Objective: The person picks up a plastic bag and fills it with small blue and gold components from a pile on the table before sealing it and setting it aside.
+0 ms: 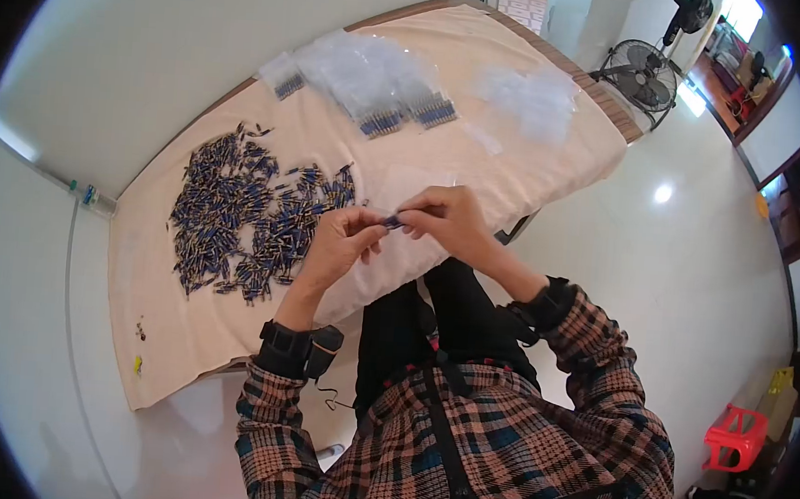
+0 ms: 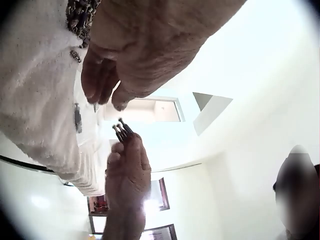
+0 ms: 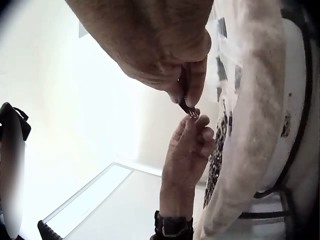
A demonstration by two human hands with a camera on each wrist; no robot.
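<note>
My right hand (image 1: 453, 221) pinches a small bundle of slim blue pieces (image 1: 393, 221) with metal ends between thumb and fingers. In the left wrist view, several metal tips (image 2: 120, 127) stick out past those fingertips. My left hand (image 1: 335, 245) is close in front, its thumb and fingers bent toward the bundle's tips; whether it holds a piece of its own I cannot tell. In the right wrist view, the left fingertips (image 3: 199, 117) overlap the metal ends. Left of the hands, a large heap of the same blue pieces (image 1: 227, 205) lies on the cream cloth (image 1: 157, 344).
Clear plastic bags (image 1: 348, 65) lie at the back, some with rows of blue pieces (image 1: 433, 111) inside. More clear bags (image 1: 531, 101) are spread at the right. Small bits, one yellow (image 1: 138, 366), lie near the left corner. A fan (image 1: 639, 76) and red stool (image 1: 736, 438) stand beyond.
</note>
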